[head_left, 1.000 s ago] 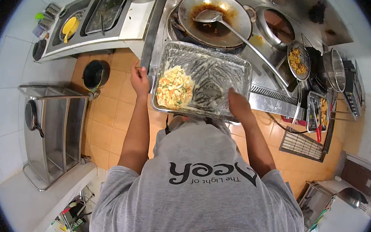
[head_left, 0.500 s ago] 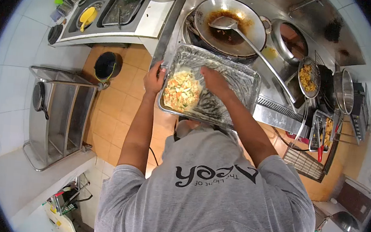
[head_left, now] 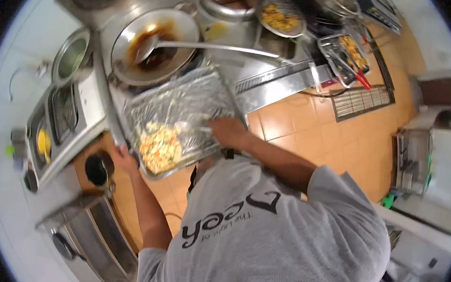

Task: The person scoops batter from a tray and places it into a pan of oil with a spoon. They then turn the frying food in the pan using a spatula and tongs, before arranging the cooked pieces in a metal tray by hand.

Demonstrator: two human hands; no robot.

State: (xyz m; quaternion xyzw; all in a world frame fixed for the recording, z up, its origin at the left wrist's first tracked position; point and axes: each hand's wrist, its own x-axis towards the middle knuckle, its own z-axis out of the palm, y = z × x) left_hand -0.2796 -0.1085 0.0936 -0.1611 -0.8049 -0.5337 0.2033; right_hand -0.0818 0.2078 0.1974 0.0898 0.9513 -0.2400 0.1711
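A metal tray (head_left: 187,93) with a smeared bottom tilts in front of me at the stove's edge. Chopped food (head_left: 160,149), pale with orange and green bits, is heaped in its near left corner. Around the tray's left rim, my left hand (head_left: 124,159) is closed. My right hand (head_left: 229,132) is closed over the tray on what looks like a spoon (head_left: 184,125), its pale bowl pointing left toward the food; motion blurs it. Just beyond the tray, a wok (head_left: 156,43) holds brown residue and a long-handled spatula (head_left: 150,47).
A strainer of fried pieces (head_left: 281,19) and a round pot (head_left: 228,3) are at the back. A small tray with red-handled tongs (head_left: 361,80) sits at the right. On the left are a sink (head_left: 43,137), a large bowl (head_left: 72,57) and a black bucket (head_left: 99,169).
My view has swung to the right. The tray is turned and tilted differently. My right hand has shifted toward the tray's near right side, and a spoon-like tool now shows in it.
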